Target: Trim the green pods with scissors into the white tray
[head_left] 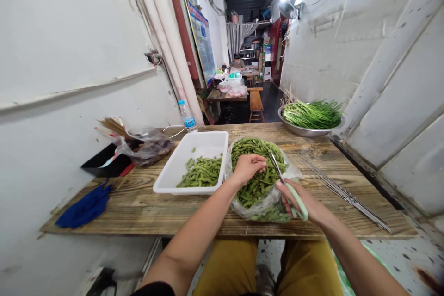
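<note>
A clear plastic bag (249, 215) full of green edamame pods (249, 194) stands open on the wooden table in front of me. Over the pods is my left hand (250, 166), its fingers pinched together; whatever lies between the fingertips is too small to make out. My right hand (298, 199) grips scissors (297, 201) with pale green handles at the bag's right side. The scissor blades point up and away, close to my left fingertips. Left of the bag, a white plastic tub (173, 166) holds a smaller heap of edamame pods (203, 172).
A metal bowl of green stalks (312, 115) stands at the far right, with metal skewers (347, 194) nearer. Leftward are a water bottle (188, 118), black tray (100, 162), plastic bag (152, 145) and blue cloth (85, 204). A person (237, 62) sits farther back.
</note>
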`<control>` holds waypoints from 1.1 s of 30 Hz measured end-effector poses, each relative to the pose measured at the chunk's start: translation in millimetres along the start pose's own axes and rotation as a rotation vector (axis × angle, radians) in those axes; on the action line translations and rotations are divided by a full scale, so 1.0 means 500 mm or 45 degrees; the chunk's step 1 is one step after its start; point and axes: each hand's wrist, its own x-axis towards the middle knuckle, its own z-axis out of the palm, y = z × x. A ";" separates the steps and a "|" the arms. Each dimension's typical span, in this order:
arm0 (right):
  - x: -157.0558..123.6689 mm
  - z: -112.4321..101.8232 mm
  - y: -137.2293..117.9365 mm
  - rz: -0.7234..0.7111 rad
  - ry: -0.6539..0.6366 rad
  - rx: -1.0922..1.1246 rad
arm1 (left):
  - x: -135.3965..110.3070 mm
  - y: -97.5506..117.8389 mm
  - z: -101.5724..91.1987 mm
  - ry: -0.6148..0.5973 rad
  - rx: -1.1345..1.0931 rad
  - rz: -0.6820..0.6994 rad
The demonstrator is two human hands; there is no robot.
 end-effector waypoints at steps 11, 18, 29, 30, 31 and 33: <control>0.005 0.014 -0.013 -0.216 0.078 -0.374 | -0.045 0.038 -0.020 -0.131 -0.092 -0.172; 0.005 0.023 -0.022 -0.170 0.049 -0.193 | -0.052 0.040 -0.032 -0.122 -0.334 -0.262; -0.001 0.029 -0.023 -0.214 0.020 -0.296 | -0.074 0.020 0.005 0.065 -0.828 -0.177; 0.000 0.030 -0.021 -0.243 0.031 -0.327 | -0.078 0.020 0.008 0.057 -0.844 -0.164; 0.002 0.032 -0.018 -0.267 0.041 -0.348 | -0.080 0.021 0.010 0.052 -0.847 -0.146; 0.005 0.034 -0.016 -0.284 0.053 -0.350 | -0.083 0.021 0.014 0.047 -0.815 -0.115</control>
